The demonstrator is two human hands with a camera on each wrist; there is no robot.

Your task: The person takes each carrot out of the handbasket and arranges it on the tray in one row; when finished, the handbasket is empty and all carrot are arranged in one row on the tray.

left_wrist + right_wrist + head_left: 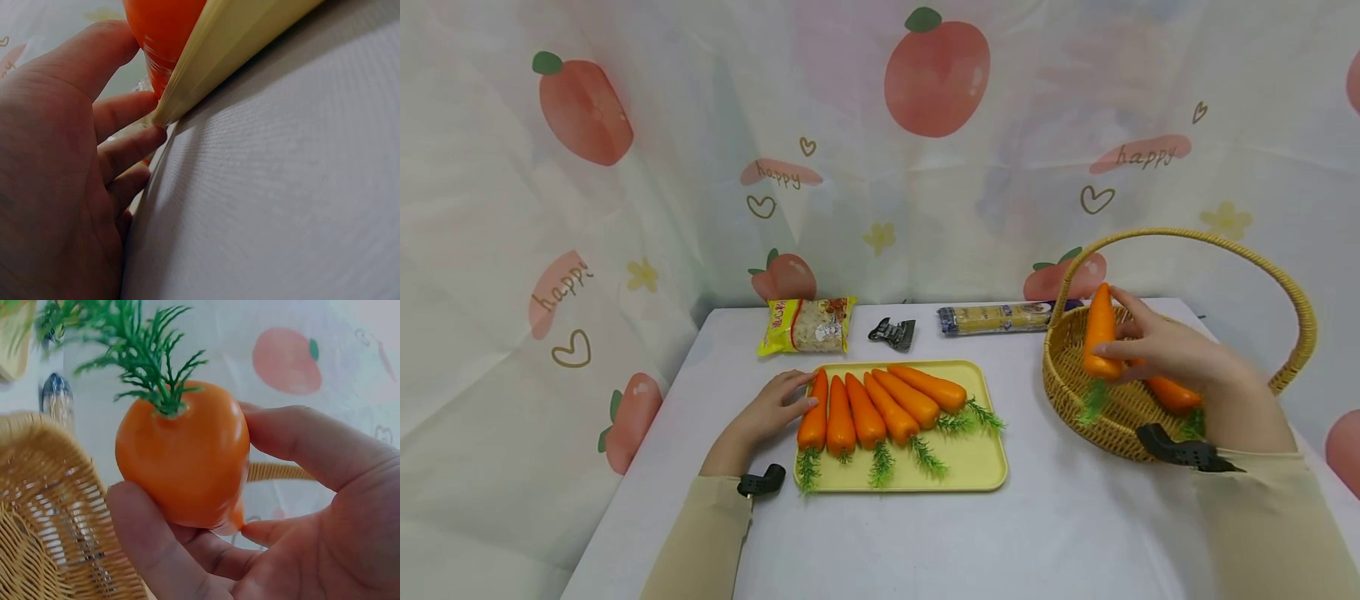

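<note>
In the head view my right hand (1172,346) grips an orange toy carrot (1101,333) over the wicker basket (1060,400), its tip up and its green top hanging down. The right wrist view shows thumb and fingers round the thick end of this carrot (181,456). Another carrot (1172,395) lies in the basket, partly hidden by the hand. My left hand (775,406) rests at the left edge of the yellow tray (970,467), fingers loosely bent, touching the leftmost carrot (814,421). Several carrots (891,408) lie fanned out on the tray, green tops towards me.
Behind the tray lie a yellow food packet (808,326), a small black packet (893,333) and a long noodle packet (996,318). The basket's tall handle (1210,237) arches over the right side. A printed curtain (850,108) hangs behind the white table (925,542).
</note>
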